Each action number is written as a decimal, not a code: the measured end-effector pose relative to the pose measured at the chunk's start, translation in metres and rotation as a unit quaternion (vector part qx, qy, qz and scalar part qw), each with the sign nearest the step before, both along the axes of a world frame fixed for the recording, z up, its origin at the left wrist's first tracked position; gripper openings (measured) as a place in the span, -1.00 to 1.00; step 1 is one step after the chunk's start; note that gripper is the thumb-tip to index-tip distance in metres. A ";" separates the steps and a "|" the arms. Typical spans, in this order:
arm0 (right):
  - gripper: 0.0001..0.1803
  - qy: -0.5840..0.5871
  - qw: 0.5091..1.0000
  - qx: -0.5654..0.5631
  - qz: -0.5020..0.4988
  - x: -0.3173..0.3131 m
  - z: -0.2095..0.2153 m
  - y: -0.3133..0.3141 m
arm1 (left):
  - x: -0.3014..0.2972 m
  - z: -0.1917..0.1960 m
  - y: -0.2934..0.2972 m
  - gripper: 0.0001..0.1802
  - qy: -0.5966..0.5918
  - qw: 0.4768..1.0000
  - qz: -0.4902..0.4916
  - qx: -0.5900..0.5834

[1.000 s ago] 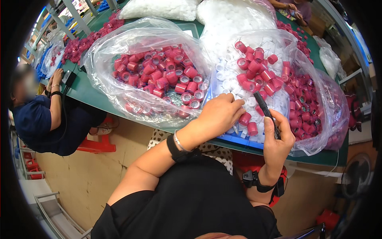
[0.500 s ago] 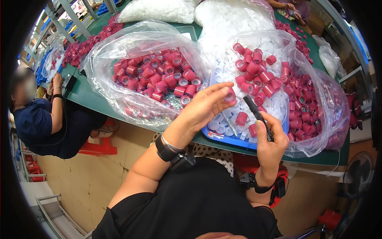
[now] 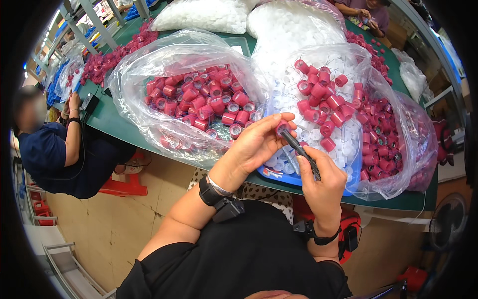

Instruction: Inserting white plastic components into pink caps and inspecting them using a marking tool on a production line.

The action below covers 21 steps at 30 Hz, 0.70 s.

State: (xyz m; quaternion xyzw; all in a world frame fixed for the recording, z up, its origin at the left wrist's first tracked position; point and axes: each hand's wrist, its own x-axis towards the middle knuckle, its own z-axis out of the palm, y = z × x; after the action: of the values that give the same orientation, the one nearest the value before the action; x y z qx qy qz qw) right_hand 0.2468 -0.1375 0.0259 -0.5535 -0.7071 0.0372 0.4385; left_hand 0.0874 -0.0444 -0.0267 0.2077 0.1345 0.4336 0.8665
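Observation:
My left hand [image 3: 256, 144] pinches a small red cap [image 3: 283, 125] between thumb and fingertips, its opening turned toward my right hand. Gripped in my right hand [image 3: 324, 182] is a black pen-shaped tool [image 3: 303, 152], whose far end meets the cap's opening. How deep it reaches inside cannot be made out. Below both hands lies a blue tray [image 3: 355, 174] of small whitish translucent pieces [image 3: 313, 134], with several red caps [image 3: 326, 94] heaped on top. A slim clear stick [image 3: 293, 162] rests in the tray beside my left hand.
Clear plastic bags of red caps flank the tray, one left [image 3: 199, 94] and one right [image 3: 381, 134]. White bags [image 3: 298, 30] stand behind on the green table [image 3: 112, 122]. A co-worker [image 3: 50, 144] sits at the left; another person [image 3: 368, 15] works far right.
My right hand has moved left and brought the black tool's end to the red cap. My left hand has shifted slightly, still holding the cap.

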 end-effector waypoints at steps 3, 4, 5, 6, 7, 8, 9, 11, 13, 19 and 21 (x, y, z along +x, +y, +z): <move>-0.81 -0.021 1.000 0.003 -0.003 -0.002 0.003 0.000 | 0.004 0.002 -0.004 -0.60 0.019 0.999 0.018 0.017; -0.82 -0.029 1.000 -0.002 -0.007 -0.003 0.004 0.000 | 0.005 0.004 -0.005 -0.60 0.036 0.999 0.033 0.024; -0.83 -0.037 0.999 -0.008 -0.012 -0.004 0.004 0.000 | 0.007 0.006 -0.008 -0.60 0.037 0.999 0.032 0.023; -0.83 -0.037 0.999 -0.008 -0.012 -0.005 0.005 0.001 | 0.009 0.008 -0.010 -0.63 0.061 0.996 0.046 0.040; -0.83 -0.042 0.999 -0.011 -0.010 -0.006 0.005 0.002 | 0.012 0.008 -0.012 -0.65 0.085 0.993 0.060 0.056; -0.84 -0.047 0.999 -0.015 -0.008 -0.007 0.004 0.003 | 0.015 0.008 -0.014 -0.65 0.086 0.993 0.059 0.056; -0.84 -0.047 0.999 -0.015 -0.008 -0.008 0.002 0.004 | 0.019 0.008 -0.015 -0.69 0.112 0.988 0.088 0.065; -0.84 -0.019 1.000 0.016 -0.008 -0.011 -0.009 0.008 | 0.026 0.006 -0.018 -0.72 0.138 0.981 0.118 0.074; -0.83 -0.023 0.999 0.035 -0.017 -0.016 -0.015 0.010 | 0.032 0.002 -0.021 -0.76 0.153 0.969 0.163 0.103; -0.83 -0.076 0.995 0.066 -0.023 -0.017 -0.022 0.015 | 0.032 0.010 -0.019 -0.77 0.164 0.959 0.198 0.119; -0.83 -0.090 0.993 0.075 -0.015 -0.016 -0.020 0.017 | 0.031 0.008 -0.018 -0.76 0.155 0.962 0.195 0.116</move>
State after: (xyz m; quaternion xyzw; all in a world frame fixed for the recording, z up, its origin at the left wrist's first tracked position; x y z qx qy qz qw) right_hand 0.2312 -0.1210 0.0056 -0.5308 -0.7358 -0.0730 0.4142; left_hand 0.1179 -0.0625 -0.0190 0.3409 0.2541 0.5692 0.7037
